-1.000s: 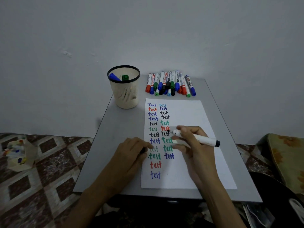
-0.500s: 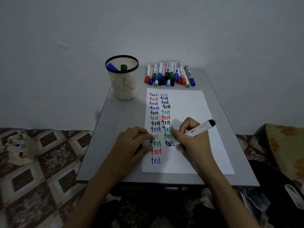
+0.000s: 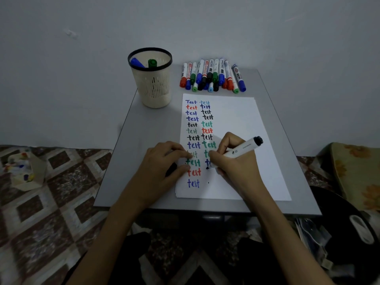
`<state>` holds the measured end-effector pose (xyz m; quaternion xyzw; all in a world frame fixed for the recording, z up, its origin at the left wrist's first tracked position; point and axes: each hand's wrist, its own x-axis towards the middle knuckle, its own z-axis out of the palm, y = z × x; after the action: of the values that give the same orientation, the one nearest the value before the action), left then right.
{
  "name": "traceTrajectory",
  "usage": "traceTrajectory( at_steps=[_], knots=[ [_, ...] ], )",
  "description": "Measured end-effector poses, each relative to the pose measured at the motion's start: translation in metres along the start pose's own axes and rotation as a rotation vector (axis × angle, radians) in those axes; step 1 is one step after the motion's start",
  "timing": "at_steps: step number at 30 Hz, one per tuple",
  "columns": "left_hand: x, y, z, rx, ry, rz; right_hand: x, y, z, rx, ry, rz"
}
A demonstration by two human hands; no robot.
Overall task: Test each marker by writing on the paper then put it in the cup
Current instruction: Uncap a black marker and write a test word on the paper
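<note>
A white paper [image 3: 236,120] lies on the small grey table [image 3: 144,130], with two columns of the word "test" in several colours. My right hand [image 3: 236,167] grips a white marker with a black end [image 3: 244,147], its black tip touching the paper low in the second column. My left hand [image 3: 162,171] rests on the paper's left edge and holds a small black cap [image 3: 171,169] under its thumb. A cream mesh cup [image 3: 153,95] stands at the back left with a blue marker [image 3: 136,62] and a green marker [image 3: 152,63] inside. Several capped markers [image 3: 211,76] lie in a row behind the paper.
A wall stands right behind the table. The floor has brown patterned tiles, with a crumpled stained box [image 3: 22,169] on it at left. A black bag [image 3: 349,233] and a yellow cushion [image 3: 357,171] sit close to the table's right side.
My right hand swung the marker from lying flat to a writing angle and lowered its tip onto the paper. My left hand stayed on the paper's edge. The camera view shifted slightly.
</note>
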<state>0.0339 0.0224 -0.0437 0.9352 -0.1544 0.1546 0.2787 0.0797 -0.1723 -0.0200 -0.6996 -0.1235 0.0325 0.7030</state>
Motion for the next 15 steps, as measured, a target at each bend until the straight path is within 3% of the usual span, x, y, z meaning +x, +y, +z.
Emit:
traceTrajectory(
  at_steps=[6,15],
  knots=[
    [0.0001,0.0016,-0.0005,-0.014,0.007,0.005,-0.0009,0.0007,0.0022,-0.099,0.036,-0.042],
    [0.0,-0.0004,0.0004,-0.011,0.015,0.013,-0.0003,0.0023,0.0006,-0.061,0.02,-0.004]
  ],
)
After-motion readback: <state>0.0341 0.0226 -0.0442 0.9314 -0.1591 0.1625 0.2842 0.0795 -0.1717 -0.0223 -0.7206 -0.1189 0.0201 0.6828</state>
